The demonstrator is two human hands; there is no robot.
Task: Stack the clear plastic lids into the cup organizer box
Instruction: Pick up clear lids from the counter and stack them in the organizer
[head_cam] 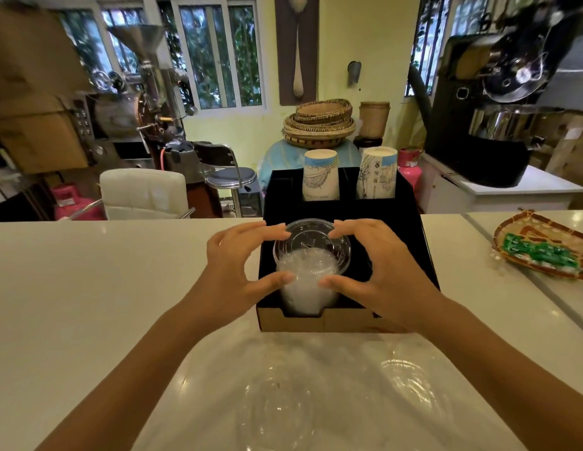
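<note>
One stack of clear lids (pixel 308 275) clamped between left hand (pixel 238 258) and right hand (pixel 378 262) inside organizer box (pixel 316 322); two paper-cup stacks (pixel 321 177) behind.

The white stone-like tabletop (pixel 88 271) is smooth and glossy, with soft reflections. The stack of clear plastic lids (pixel 311 255) is thin and shiny, cloudy lower down. The black cup organizer box (pixel 410 229) looks matt inside, and its near wall is plain brown cardboard. The two white printed paper cup stacks (pixel 321 177) are matt. The thin clear plastic wrap (pixel 332 395) in the near part is wrinkled and glossy. The woven basket tray (pixel 544 245) at right looks rough.
</note>
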